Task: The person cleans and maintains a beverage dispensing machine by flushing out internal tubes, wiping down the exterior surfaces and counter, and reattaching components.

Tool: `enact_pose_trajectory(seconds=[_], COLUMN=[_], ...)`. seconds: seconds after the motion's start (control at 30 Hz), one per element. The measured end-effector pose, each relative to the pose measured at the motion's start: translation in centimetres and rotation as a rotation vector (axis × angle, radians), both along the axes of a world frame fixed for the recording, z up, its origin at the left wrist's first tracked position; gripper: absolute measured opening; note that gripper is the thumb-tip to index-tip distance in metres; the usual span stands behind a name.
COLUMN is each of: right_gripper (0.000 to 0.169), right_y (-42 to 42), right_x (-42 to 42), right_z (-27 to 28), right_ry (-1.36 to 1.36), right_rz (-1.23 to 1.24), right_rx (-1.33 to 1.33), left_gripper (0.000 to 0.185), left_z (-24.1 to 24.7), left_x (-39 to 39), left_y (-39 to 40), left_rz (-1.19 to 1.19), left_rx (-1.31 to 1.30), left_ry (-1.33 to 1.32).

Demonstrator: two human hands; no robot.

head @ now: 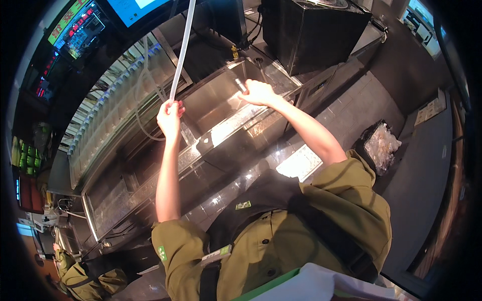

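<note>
My left hand (169,117) grips the lower end of a translucent white plastic tube (183,49), which rises toward the top of the view. A thinner clear hose (138,113) loops down beside that wrist. Over the right part of a stainless steel sink (205,101), my right hand (258,93) has its fingers closed around a short shiny metal cylinder (240,84). Whether this cylinder is a tap or a loose fitting cannot be made out. The sink's front rim is washed out by bright light.
A long row of clear dispensers (109,113) lines the counter at left. Beyond the sink stands a black box-shaped appliance (312,37). On the floor at right sits a bin with a plastic liner (380,146). A co-worker (83,278) is at lower left.
</note>
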State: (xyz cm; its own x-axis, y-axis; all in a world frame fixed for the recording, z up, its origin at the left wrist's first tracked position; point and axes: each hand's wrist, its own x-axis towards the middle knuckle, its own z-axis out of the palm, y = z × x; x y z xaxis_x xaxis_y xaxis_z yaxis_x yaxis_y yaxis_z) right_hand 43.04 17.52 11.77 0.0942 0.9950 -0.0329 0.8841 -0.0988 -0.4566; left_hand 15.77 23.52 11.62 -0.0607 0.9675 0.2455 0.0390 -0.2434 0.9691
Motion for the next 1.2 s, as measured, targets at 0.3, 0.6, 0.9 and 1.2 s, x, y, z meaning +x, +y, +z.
enact_pose_trajectory(seconds=[0.3,0.6,0.9,1.2], right_gripper=[0.058,0.03,0.022,0.035], right_y=[0.4,-7.2,3.6,13.4], right_x=[-5.9,18.0,64.2,79.4], right_z=[3.1,0.1,-17.0,-18.1], right_ry=[0.129,0.603,-0.181,-0.394], right_rz=[0.12,0.169,-0.974,-0.53], right_rx=[0.172,0.547,0.713,0.166], left_gripper=[0.064,0.042,0.054,0.066], left_z=[-6.6,-7.6,-4.4,-4.1], left_x=[9.0,13.9,11.7,18.3], left_y=[-2.8,0.9,-0.9,-0.9], left_rz=[-0.367,-0.037,0.409,0.495], left_rx=[0.237,0.14,0.001,0.0], left_ry=[0.161,-0.394,-0.38,-0.506])
